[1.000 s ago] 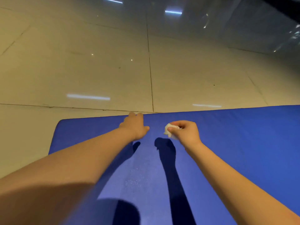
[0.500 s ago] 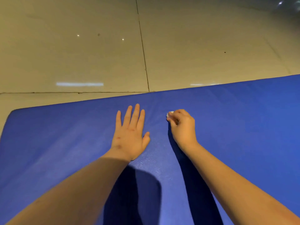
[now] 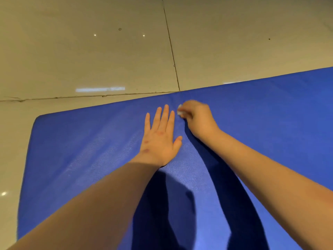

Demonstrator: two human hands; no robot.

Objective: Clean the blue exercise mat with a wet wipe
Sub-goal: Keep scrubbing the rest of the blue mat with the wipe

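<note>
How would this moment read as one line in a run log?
left hand: flat on blue mat | right hand: grips wet wipe near mat's far edge

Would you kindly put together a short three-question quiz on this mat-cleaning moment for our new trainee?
1. True or false: the left hand lies flat on the blue exercise mat with its fingers straight.
2. Which hand grips the wet wipe? A) the left hand B) the right hand C) neither
3. Short answer: what surface shows beyond the mat's far edge?

Key: 1 true; 2 B; 3 the tiled floor.
</note>
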